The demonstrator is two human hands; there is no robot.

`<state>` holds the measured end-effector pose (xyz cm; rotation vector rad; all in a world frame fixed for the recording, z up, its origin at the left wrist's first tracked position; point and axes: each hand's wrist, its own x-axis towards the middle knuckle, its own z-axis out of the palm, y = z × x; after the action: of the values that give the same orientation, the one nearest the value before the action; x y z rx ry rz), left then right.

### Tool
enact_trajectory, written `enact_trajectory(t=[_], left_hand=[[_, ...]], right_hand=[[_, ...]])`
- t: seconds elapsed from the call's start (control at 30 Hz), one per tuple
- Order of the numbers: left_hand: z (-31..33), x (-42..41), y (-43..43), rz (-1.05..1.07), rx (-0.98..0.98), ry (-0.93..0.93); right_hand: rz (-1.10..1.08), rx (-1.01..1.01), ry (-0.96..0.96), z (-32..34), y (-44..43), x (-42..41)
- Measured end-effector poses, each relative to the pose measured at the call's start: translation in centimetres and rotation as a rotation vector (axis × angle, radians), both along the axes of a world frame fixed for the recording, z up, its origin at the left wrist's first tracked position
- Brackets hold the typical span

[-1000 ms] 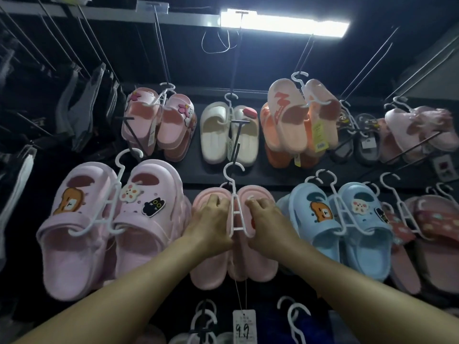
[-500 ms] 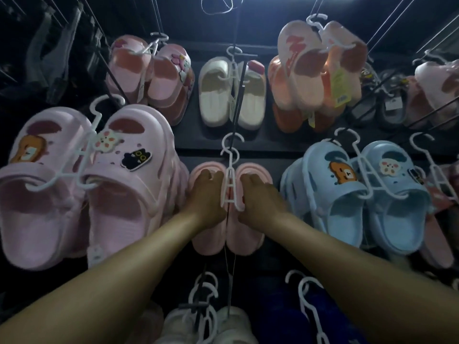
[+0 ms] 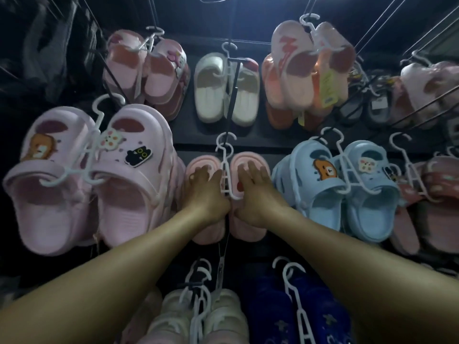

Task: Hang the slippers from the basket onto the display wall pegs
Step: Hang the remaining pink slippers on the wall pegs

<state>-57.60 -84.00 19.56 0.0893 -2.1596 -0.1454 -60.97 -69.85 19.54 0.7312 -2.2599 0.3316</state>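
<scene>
Pink slippers [image 3: 248, 156] hang by a white hanger [image 3: 224, 155] in the middle row, between pink clogs [image 3: 129, 170] and blue clogs [image 3: 347, 184] — we lay left hand [image 3: 206, 192] and right hand [image 3: 258, 194] flat, one per shoe, fingers straight, probably to square the pair.

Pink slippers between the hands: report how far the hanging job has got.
Done: the pink slippers appear hung by their white hanger on the display wall. In hand: left hand and right hand rest on the pair, fingers straight. Left: letting go; the basket is out of view, so remaining pairs cannot be counted.
</scene>
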Motion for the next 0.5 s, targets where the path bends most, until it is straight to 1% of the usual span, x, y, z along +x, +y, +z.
enact_trajectory(t=[0.1, 0.17, 0.3, 0.43, 0.5], left_hand=[[-1.4, 2.2, 1.7, -0.004, -0.066, 0.036], [-2.6, 3.6, 2.8, 0.018, -0.148, 0.059], [-5.9, 6.6, 4.7, 0.043, -0.287, -0.007], [-10.6, 10.1, 7.2, 0.017, -0.292, -0.101], [-13.0, 11.7, 8.9, 0.001, -0.29, -0.152]], right_hand=[[0.03, -0.05, 0.015, -0.8, 1.6, 1.7], [0.031, -0.059, 0.013, -1.7, 2.8, 3.2], [-0.079, -0.001, 0.012, -4.7, 5.5, 6.7], [-0.185, 0.004, -0.047, -9.2, 8.8, 10.6], [-0.244, 0.045, -0.036, -11.7, 10.7, 12.5]])
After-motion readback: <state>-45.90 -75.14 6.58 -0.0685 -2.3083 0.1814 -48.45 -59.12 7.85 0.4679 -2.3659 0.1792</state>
